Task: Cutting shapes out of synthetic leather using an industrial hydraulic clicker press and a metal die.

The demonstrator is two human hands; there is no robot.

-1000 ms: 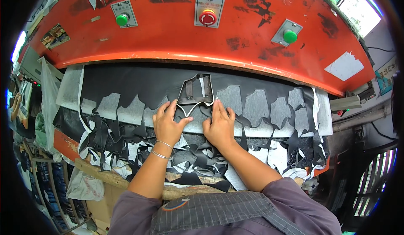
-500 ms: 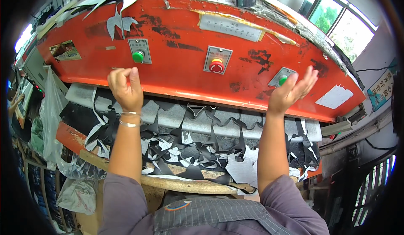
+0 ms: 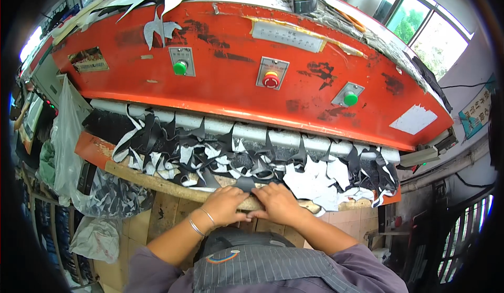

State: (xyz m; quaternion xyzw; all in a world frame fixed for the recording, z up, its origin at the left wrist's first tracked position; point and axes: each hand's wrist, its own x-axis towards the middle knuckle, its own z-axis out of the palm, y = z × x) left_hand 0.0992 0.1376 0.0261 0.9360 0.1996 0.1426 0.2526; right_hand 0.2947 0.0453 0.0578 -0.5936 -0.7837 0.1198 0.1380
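Observation:
My left hand (image 3: 227,205) and my right hand (image 3: 278,203) are side by side at the rounded front edge of a wooden board (image 3: 173,188). Both have their fingers lying over the top of the edge and their thumbs lower, near each other, so they grip the board. The fingertips touch a dark strip among the offcuts; whether they pinch it cannot be made out. Jagged black and white offcuts (image 3: 310,180) cover the bed behind my hands, some hanging over the board's edge at the right. A bracelet circles my left wrist.
A red machine beam (image 3: 220,91) spans the back, with two green buttons (image 3: 180,68) and a red stop button (image 3: 270,79). Under it runs a pale slab (image 3: 252,132). A clear bag of scraps (image 3: 113,196) and a whitish sack (image 3: 97,239) are at lower left.
Both hands have come down from in front of the green buttons to the board's front edge. The offcuts have shifted toward me and lie more bunched up, covering more of the board.

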